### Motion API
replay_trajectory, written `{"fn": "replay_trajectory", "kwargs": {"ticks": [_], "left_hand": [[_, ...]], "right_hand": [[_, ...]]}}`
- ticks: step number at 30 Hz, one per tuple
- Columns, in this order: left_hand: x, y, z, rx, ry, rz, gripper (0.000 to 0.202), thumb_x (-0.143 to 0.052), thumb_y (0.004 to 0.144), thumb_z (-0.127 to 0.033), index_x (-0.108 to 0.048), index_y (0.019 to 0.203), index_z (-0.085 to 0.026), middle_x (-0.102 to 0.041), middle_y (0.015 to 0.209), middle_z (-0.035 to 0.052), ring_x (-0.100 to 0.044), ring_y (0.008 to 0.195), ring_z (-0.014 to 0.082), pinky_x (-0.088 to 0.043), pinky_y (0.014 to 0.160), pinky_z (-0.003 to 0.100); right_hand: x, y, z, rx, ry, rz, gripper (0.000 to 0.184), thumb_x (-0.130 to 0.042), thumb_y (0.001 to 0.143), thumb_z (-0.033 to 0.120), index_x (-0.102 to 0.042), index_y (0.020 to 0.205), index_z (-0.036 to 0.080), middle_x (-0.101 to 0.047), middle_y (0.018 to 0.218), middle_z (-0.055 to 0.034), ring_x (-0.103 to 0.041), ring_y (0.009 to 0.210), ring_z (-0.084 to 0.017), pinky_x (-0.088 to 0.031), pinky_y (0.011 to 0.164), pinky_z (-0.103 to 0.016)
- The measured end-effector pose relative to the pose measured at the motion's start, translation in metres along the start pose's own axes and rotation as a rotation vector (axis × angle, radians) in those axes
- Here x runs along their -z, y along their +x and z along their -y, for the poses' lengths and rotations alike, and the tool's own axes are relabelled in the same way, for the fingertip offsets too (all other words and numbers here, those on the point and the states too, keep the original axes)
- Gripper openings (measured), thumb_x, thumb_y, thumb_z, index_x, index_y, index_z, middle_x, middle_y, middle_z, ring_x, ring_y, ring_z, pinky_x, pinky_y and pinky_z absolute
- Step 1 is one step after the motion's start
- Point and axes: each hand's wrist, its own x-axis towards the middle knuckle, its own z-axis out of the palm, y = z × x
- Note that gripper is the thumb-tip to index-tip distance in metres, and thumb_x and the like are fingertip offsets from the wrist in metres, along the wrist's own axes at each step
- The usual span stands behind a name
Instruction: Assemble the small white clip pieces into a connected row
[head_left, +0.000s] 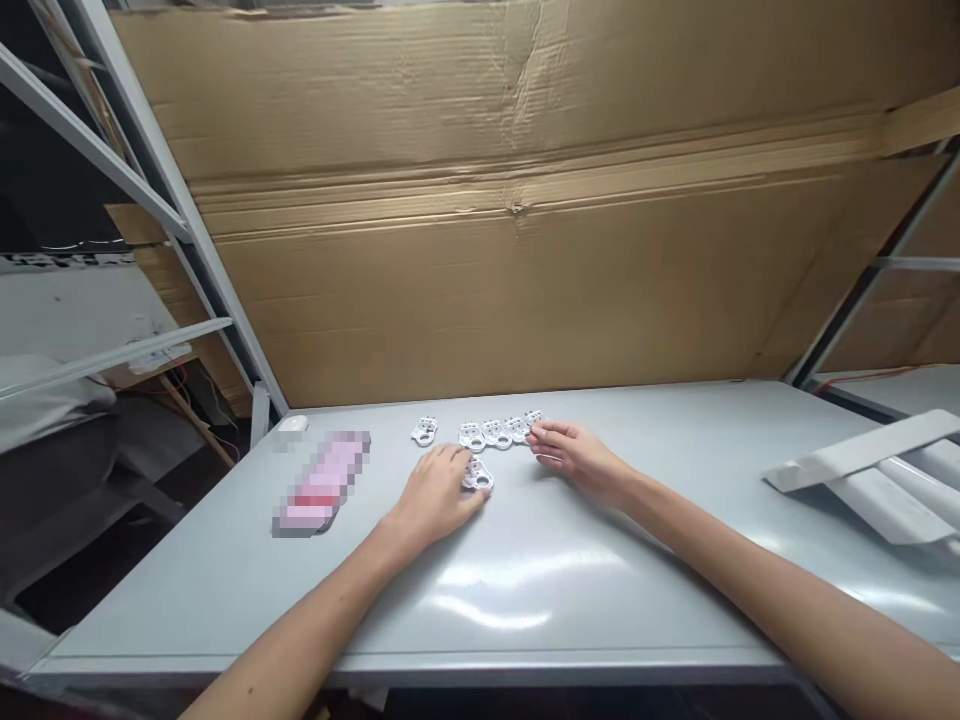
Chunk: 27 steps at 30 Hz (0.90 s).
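Left hand (441,492) low over the grey table (570,600), fingers curled down onto a small white plastic part (478,478) with round holes. That part flat on the table, right at the fingertips, half under them. Closed on the part, or only resting on it? No way to tell from this view, with the fingers in the way.

Right hand (571,455) low and loose, fingers straight and side by side, not clamped on anything. Fingertips at the end of a row of four white plastic parts (495,434), touching or just beside the last one. One more white plastic part (424,431) alone, ahead of the left hand, a little away from the row.

Best here: soft fingers, slow touches, tips low at the edge of each small part, for a neat row and no sliding.

Left of the left hand, a white computer mouse (292,423) and a blurred pink thing (322,483). Far right of the right hand, long white strips (862,480). Ahead of both hands, a big brown cardboard sheet (525,200).
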Motion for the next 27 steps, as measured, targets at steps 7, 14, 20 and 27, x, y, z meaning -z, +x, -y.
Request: {"fn": "replay_trajectory", "kwargs": {"ticks": [7,14,20,27], "left_hand": [[-0.017,0.001,-0.003,-0.137,-0.070,-0.045,0.040,-0.064,0.088,-0.038,-0.057,0.121,-0.017,-0.057,0.133,0.0142,-0.051,0.124,0.0299,-0.043,0.104,0.044],[0.005,0.002,-0.001,-0.221,-0.091,0.000,0.032,-0.061,0.091,-0.045,-0.063,0.114,-0.021,-0.068,0.115,0.0074,-0.061,0.111,0.0267,-0.047,0.097,0.040],[0.014,-0.003,-0.004,-0.265,-0.056,0.160,0.046,-0.036,0.102,-0.047,-0.051,0.137,-0.021,-0.053,0.141,0.0098,-0.044,0.134,0.0274,-0.034,0.112,0.044],[0.005,-0.007,-0.008,-0.228,-0.052,0.272,0.061,-0.027,0.102,-0.052,-0.030,0.151,-0.016,-0.024,0.158,0.0132,-0.020,0.147,0.0287,-0.024,0.116,0.049]], "right_hand": [[0.002,0.002,0.003,-0.108,0.102,-0.058,0.010,-0.073,0.080,0.027,-0.073,0.088,0.022,-0.070,0.102,-0.0057,-0.065,0.090,-0.017,-0.054,0.083,-0.026],[0.003,-0.002,0.008,-0.048,0.054,0.036,0.017,-0.078,0.076,0.027,-0.074,0.092,0.023,-0.072,0.108,-0.0053,-0.065,0.105,-0.020,-0.049,0.099,-0.030],[0.003,-0.006,0.009,-0.014,-0.048,0.088,0.022,-0.078,0.077,0.031,-0.074,0.096,0.021,-0.073,0.101,-0.0071,-0.067,0.098,-0.020,-0.051,0.096,-0.034],[0.003,-0.004,0.008,0.015,-0.142,0.131,0.025,-0.078,0.075,0.042,-0.073,0.090,0.022,-0.072,0.105,-0.0082,-0.064,0.107,-0.023,-0.050,0.098,-0.036]]}}
